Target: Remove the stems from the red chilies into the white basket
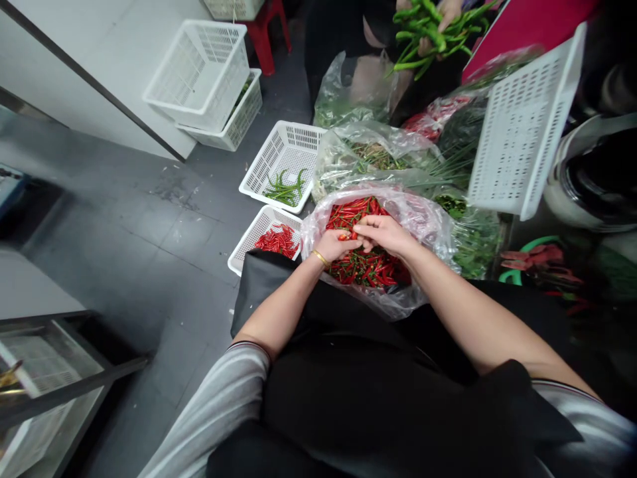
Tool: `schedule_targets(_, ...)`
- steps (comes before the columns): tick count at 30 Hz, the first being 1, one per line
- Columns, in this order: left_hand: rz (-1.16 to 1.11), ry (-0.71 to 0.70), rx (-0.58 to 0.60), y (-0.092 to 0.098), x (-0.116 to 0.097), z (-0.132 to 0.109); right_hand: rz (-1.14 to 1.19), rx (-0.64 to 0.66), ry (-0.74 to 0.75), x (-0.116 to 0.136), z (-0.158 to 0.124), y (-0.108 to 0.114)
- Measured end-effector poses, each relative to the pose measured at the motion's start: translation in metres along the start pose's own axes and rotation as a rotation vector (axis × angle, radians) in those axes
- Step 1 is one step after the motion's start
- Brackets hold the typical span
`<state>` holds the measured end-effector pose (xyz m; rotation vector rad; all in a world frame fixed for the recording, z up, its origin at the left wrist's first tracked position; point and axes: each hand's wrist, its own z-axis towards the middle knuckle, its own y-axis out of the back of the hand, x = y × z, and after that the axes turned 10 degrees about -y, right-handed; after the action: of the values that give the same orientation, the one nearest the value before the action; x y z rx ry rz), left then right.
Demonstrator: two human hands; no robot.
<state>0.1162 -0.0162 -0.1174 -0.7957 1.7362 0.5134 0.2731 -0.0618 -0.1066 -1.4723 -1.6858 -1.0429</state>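
A clear plastic bag full of red chilies with green stems lies open in front of my lap. Over it, my left hand, with a gold bangle at the wrist, is closed on a red chili. My right hand meets it from the right, its fingers pinched together on a red chili too. Just left of the bag, a small white basket holds loose red chilies. Behind that, a larger white basket contains a few long green chilies.
Bags of greens lie beyond the chili bag. At the top, another person's hands hold green peppers. A white basket stands tilted at right. Stacked white baskets and a red stool are at upper left.
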Motion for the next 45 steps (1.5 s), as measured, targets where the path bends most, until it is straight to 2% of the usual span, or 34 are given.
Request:
schedule_targets(2, 0.049, -0.007, 0.089, 0.003, -0.007, -0.006, -0.182, 0.01, 0.117, 0.005, -0.008, -0.001)
schedule_targets(3, 0.038, -0.001, 0.122, 0.005, -0.009, -0.01, -0.313, -0.029, 0.199, 0.009, -0.012, -0.001)
schedule_targets(6, -0.086, 0.05, 0.124, 0.004, -0.013, -0.019, -0.736, -0.303, 0.399, 0.015, -0.026, -0.003)
schedule_targets(8, -0.121, 0.094, 0.089, 0.003, -0.012, -0.022, -0.96, -0.484, 0.398, 0.009, -0.036, -0.005)
schedule_targets(9, -0.127, 0.108, 0.067, 0.004, -0.011, -0.023, -1.046, -0.528, 0.369, 0.002, -0.041, -0.006)
schedule_targets(11, -0.167, 0.115, 0.031, 0.008, -0.008, -0.023, -1.188, -0.483, 0.322, -0.02, -0.052, -0.007)
schedule_targets(14, -0.288, 0.094, 0.028, 0.018, -0.006, -0.022, -1.326, -0.24, 0.303, -0.056, -0.062, -0.007)
schedule_targets(16, -0.337, 0.058, 0.034, 0.021, -0.006, -0.022, -1.263, -0.181, 0.274, -0.068, -0.06, -0.005)
schedule_targets(18, -0.334, 0.025, 0.026, 0.016, -0.006, -0.023, -1.023, -0.245, 0.247, -0.067, -0.052, -0.001)
schedule_targets(21, -0.267, -0.01, 0.005, -0.002, -0.003, -0.023, -0.581, -0.315, 0.234, -0.048, -0.036, 0.004)
schedule_targets(23, -0.251, -0.023, -0.021, -0.014, 0.001, -0.021, -0.451, -0.285, 0.264, -0.033, -0.029, 0.002)
schedule_targets(27, -0.411, 0.008, -0.041, -0.019, 0.007, -0.014, -0.408, -0.271, 0.334, -0.025, -0.033, -0.007)
schedule_targets(31, -0.555, 0.066, -0.005, -0.009, 0.009, -0.012, -0.359, -0.186, 0.192, -0.04, -0.048, -0.013)
schedule_targets(39, -0.504, 0.03, -0.038, -0.01, 0.001, -0.022, -0.311, -0.092, 0.177, -0.038, -0.064, -0.026)
schedule_targets(43, -0.551, 0.006, 0.103, -0.008, -0.001, -0.028, -0.066, -0.026, 0.139, -0.048, -0.065, -0.04)
schedule_targets(45, -0.573, 0.04, 0.177, -0.009, 0.002, -0.029, -0.011, 0.011, 0.135, -0.053, -0.068, -0.051)
